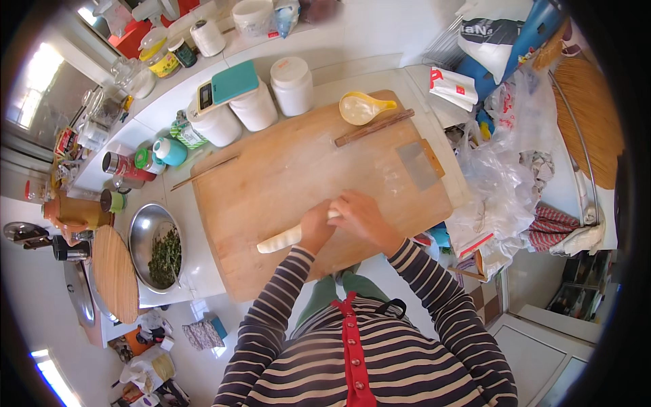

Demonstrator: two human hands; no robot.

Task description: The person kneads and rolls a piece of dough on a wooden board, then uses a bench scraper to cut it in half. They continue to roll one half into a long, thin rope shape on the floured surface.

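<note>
A long pale roll of dough slants across the front of a floured wooden board. My left hand is closed around the dough near its right end, and the longer part sticks out to the left. Against it, the fingers of my right hand pinch the short end that shows between both hands. My fingers hide part of that end. Farther right on the board lies a dough scraper with a metal blade and wooden handle. A wooden rolling pin and a yellow ladle-shaped scoop lie at the far edge.
Left of the board stands a steel bowl holding chopped greens. Chopsticks cross the board's far left corner. Behind it are white tubs and a teal kitchen scale. Plastic bags crowd the right side.
</note>
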